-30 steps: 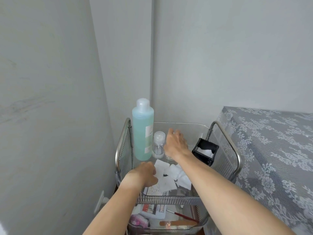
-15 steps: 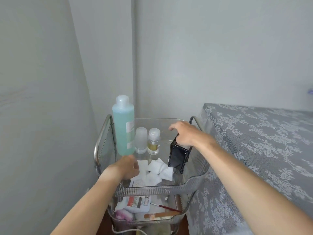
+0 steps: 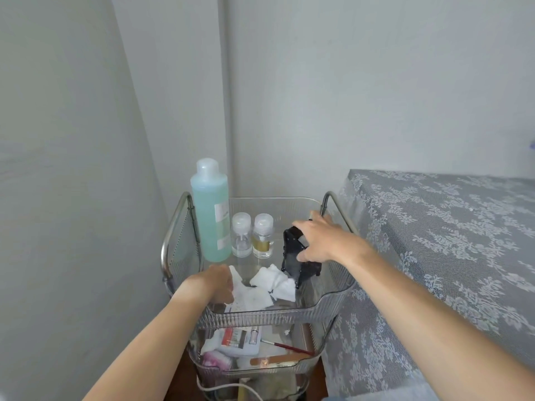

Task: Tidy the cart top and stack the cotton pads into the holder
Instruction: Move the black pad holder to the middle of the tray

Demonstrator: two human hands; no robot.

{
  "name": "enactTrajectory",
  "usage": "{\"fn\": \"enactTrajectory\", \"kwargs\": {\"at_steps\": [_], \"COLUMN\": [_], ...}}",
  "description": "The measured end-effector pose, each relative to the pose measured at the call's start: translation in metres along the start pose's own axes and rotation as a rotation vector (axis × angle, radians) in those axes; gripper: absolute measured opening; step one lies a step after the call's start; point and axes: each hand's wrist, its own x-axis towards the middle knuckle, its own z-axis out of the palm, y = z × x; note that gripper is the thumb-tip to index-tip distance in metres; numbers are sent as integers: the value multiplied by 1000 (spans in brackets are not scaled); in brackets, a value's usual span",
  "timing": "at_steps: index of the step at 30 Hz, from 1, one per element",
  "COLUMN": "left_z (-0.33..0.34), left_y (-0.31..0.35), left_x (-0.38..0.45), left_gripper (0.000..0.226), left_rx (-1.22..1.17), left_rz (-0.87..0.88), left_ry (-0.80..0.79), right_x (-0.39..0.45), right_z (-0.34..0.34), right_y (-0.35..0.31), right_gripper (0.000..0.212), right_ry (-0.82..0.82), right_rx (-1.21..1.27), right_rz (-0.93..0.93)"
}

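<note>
Several white cotton pads (image 3: 273,282) lie loose on the front of the clear cart top tray (image 3: 278,314). A black pad holder (image 3: 292,256) stands at the tray's right side. My right hand (image 3: 321,241) grips the top of the holder. My left hand (image 3: 217,280) rests at the tray's front left, its fingers closed on a white cotton pad (image 3: 237,282). A tall blue-green bottle (image 3: 210,211) and two small clear pump bottles (image 3: 241,235) (image 3: 263,235) stand in a row at the back left.
The cart stands in a corner, grey walls to the left and behind. Metal handles (image 3: 173,230) rise on both sides. A lace-covered table (image 3: 448,241) adjoins on the right. The lower shelf (image 3: 260,351) holds packets, a brush and a nail file.
My right hand left the small bottle beside the others, moved right and took hold of the black holder, which now stands upright. My left hand stays on the pads.
</note>
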Motion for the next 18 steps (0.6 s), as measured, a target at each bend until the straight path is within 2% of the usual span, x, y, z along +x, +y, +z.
{"fn": "enactTrajectory", "kwargs": {"at_steps": [3,8,12,16,18], "left_z": [0,-2,-4,-8,0], "left_y": [-1,1,3,23,37], "left_x": [0,0,-3,-6,-5], "left_gripper": [28,11,19,21,25], "left_rx": [-26,-51,-13,56,-16], "left_rz": [5,54,66,127,126], "left_ry": [27,57,104,213,190], "right_x": [3,1,-3,-5,-5], "right_z": [-2,8,22,27,33], "right_y": [-2,-11,-23,-25,-17], "right_gripper": [93,100,101,124,114], "right_ry": [-2,79,158,64,78], "right_rx": [33,52,104,268,418], "right_rz": [-14,-54,-113,-20,30]}}
